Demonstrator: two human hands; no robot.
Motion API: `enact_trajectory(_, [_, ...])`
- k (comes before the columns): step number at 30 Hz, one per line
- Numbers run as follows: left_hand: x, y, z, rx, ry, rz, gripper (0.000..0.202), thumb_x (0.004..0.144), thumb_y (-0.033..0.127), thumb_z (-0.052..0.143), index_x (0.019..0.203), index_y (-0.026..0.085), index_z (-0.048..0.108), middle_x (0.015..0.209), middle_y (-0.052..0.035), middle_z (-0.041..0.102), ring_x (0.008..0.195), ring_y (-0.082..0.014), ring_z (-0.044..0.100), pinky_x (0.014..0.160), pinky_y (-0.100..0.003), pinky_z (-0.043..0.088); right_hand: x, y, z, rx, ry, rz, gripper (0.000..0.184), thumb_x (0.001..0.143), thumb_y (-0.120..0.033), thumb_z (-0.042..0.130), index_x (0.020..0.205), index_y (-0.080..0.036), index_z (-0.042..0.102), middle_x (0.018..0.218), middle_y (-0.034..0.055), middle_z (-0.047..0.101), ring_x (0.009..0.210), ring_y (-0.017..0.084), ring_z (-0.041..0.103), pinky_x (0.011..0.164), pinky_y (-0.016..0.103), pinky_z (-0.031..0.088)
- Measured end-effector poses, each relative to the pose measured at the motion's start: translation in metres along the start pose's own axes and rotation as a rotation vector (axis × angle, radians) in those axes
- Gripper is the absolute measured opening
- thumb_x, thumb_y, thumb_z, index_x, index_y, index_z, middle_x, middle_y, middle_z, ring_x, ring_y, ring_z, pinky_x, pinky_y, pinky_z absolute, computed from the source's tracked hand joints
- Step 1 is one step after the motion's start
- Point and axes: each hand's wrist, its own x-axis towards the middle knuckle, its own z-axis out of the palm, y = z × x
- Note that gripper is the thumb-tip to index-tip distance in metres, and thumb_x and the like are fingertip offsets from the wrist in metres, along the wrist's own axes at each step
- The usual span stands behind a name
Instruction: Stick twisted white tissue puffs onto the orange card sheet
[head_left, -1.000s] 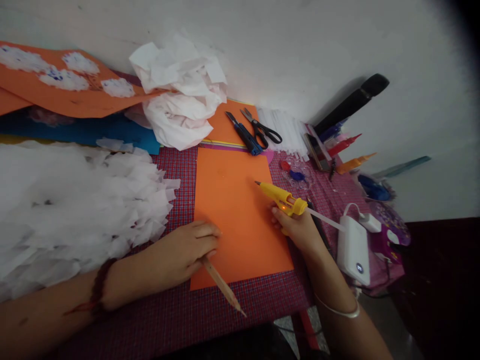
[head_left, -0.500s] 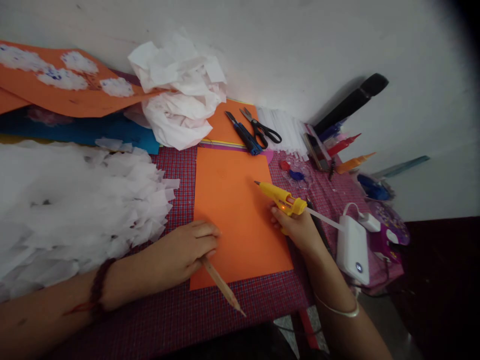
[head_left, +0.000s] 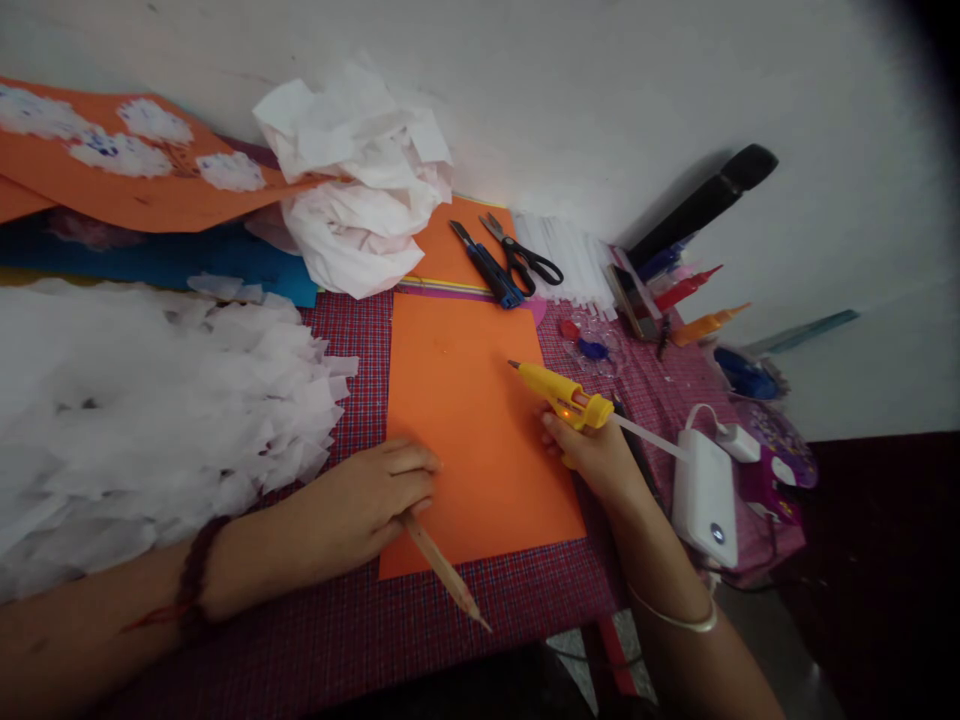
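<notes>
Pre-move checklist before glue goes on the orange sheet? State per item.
1. right hand grips the yellow glue gun: ok.
2. Gun powered: small orange light glows on its body: ok.
3. Glue stick loaded, sticking out at the back: ok.
4. Nozzle tip over the orange sheet: ok; touching it or not: cannot tell.
5. left hand rests on the sheet's left edge, wooden stick in its fingers: ok.
6. Cable slack to the white power bank: cannot tell.

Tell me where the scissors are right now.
The black-handled scissors lie at the table's far edge, on an orange sheet beside a blue utility knife.
</notes>
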Motion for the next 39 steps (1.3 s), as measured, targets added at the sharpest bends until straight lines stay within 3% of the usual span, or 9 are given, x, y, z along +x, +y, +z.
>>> enact_trajectory(25, [0.001,0.001,-0.001,0.016,0.0,0.0,0.02,0.091,0.006,0.046,0.092,0.016,0.063,0.108,-0.0076,0.066,0.1,-0.017,0.061,0.089,-0.03,0.052,0.003,0.007,-0.001,-0.017,-0.017,-0.027,0.037,0.068,-0.046,0.064,0.093,-0.02,0.056,0.078,0.0033,0.064,0.057,0.012,0.057,0.051,0.028,0.048])
enact_trajectory(39, [0.0,-0.001,0.001,0.02,-0.009,0.007,0.022,0.09,0.005,0.045,0.092,0.016,0.064,0.11,-0.0084,0.065,0.102,-0.0173,0.06,0.09,-0.03,0.051,-0.001,-0.004,0.001,0.048,0.016,0.046,0.04,0.061,-0.043,0.069,0.09,-0.018,0.057,0.076,0.0026,0.064,0.054,0.011,0.055,0.051,0.028,0.048])
